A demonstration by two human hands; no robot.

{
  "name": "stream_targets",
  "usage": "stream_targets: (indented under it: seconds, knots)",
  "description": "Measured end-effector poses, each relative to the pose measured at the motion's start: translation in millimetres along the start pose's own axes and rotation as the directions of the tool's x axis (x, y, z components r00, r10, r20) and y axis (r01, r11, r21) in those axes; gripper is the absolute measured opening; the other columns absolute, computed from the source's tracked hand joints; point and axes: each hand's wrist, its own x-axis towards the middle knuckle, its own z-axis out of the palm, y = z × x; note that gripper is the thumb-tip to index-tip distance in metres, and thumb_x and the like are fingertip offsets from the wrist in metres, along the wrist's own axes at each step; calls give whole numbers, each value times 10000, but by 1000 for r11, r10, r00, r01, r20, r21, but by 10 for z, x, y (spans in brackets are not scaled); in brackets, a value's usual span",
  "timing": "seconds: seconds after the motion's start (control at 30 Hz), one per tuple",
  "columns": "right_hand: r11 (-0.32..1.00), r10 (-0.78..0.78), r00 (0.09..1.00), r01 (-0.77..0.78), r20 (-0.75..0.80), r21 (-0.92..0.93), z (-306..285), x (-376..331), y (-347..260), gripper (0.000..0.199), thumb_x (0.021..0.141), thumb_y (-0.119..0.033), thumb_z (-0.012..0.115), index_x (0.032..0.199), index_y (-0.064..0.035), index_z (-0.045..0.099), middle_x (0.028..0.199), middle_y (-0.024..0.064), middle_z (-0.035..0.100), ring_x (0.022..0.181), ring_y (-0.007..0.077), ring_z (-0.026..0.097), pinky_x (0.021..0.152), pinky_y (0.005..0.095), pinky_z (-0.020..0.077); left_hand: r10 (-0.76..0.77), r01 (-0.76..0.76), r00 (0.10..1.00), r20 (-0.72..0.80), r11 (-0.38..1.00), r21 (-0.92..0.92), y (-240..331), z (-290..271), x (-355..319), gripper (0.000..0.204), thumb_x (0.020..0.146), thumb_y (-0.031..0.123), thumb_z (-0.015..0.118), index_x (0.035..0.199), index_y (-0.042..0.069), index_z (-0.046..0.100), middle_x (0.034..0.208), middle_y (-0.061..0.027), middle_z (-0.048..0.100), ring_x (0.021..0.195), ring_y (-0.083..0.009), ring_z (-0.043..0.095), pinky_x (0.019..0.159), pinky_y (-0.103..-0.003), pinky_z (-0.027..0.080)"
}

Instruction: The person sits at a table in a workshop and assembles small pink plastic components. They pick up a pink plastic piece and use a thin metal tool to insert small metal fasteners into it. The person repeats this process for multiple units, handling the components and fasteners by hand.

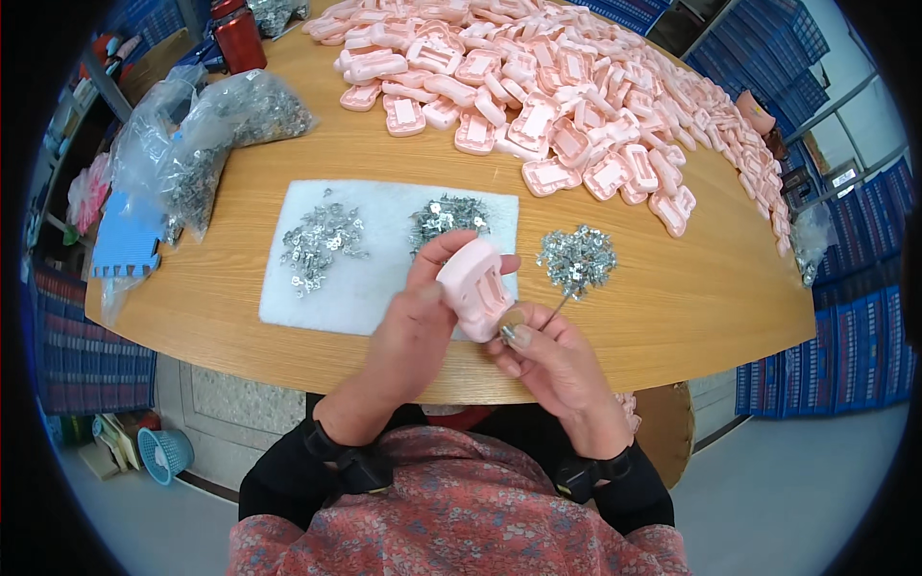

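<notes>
My left hand [413, 326] is closed around a pink plastic shell [475, 288], held tilted above the near part of the table with its slotted hollow side toward the right. At the shell's lower end my right hand [557, 370] pinches a small shiny metal piece [507, 332] between thumb and finger. A thin metal rod [557, 312] also sticks out of the right hand, pointing at a heap of small metal contacts [578, 259] on the bare wood; its grip is hidden in the fingers. Behind the left hand, a white foam mat [384, 280] carries metal clips [322, 245] and springs [449, 216].
A large mound of pink shells [538, 115] covers the far and right parts of the wooden table [711, 298]. Plastic bags of metal parts [206, 144], a blue foam tile [127, 235] and a red flask [238, 38] stand at the left. Blue crates [845, 288] line the right side.
</notes>
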Motion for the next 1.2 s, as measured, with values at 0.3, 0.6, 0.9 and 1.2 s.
stream_targets:
  seconds: [0.3,0.6,0.9,1.2]
  knots:
    - [597,0,981,157,196,-787,63,-194,-533,104,851,-46,691,933,-1,645,1155,58,561,956,120,540,807,260,432,-645,449,731,223,700,555,511,-238,213,531,1053,415,340,1412,43,459,1297,-87,574,1135,-168,572,996,-307,428]
    - [690,-313,949,203,-33,-695,3,-223,-365,68,867,-40,686,921,-18,651,1250,51,529,851,58,483,720,238,419,-626,666,713,318,745,-28,245,-262,3,637,997,395,452,1518,62,294,1200,-161,602,953,-244,652,836,-367,532]
    - [663,-516,844,286,-145,-692,92,10,-7,46,895,-16,659,924,10,635,1212,63,513,803,36,520,697,188,429,-576,584,811,101,792,-177,-3,-245,-98,512,1057,400,310,1421,49,397,1024,-158,642,831,-253,669,728,-374,563]
    - [534,-551,823,218,-141,-817,140,121,120,79,878,0,680,919,36,623,1133,92,533,771,69,591,605,199,503,-526,522,850,11,839,-156,-73,-203,-157,458,1075,360,277,1412,76,404,983,-121,642,801,-237,673,710,-362,566]
